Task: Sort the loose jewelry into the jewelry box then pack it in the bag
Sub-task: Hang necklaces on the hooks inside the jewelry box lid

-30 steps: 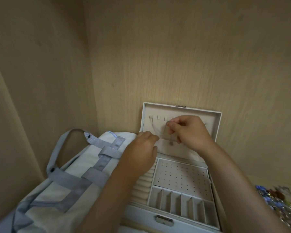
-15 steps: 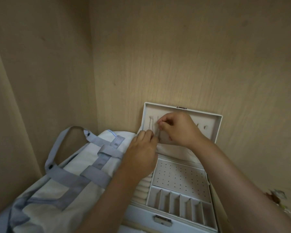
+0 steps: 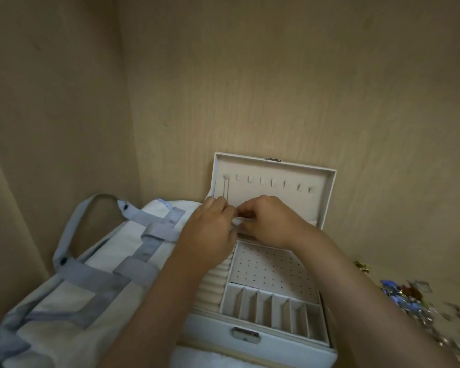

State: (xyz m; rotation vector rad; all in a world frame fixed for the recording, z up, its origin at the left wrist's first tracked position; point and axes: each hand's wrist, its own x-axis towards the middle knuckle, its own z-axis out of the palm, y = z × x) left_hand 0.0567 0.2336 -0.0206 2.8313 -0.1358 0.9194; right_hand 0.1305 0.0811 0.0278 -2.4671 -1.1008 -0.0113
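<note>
Left hand [image 3: 210, 229] and right hand [image 3: 270, 221]: both curled, pinching pocket rim [image 3: 241, 219] low in lid. Bag [image 3: 77, 301] at left, just beside jewelry box [image 3: 276, 343]. Right, well apart: loose jewelry [image 3: 409, 298]. On leftmost hook: necklace [image 3: 226, 191]. Advisable: hold pocket open; feed chain straight, no kinks.

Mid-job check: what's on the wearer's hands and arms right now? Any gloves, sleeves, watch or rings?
Nothing worn shows. The left hand and right hand are gloveless. The left forearm and right forearm are bare down to the frame's bottom edge, with no sleeve in view. There is no watch, bracelet or band at either wrist. No ring shows on the visible fingers, though parts of some fingers are hidden.
</note>
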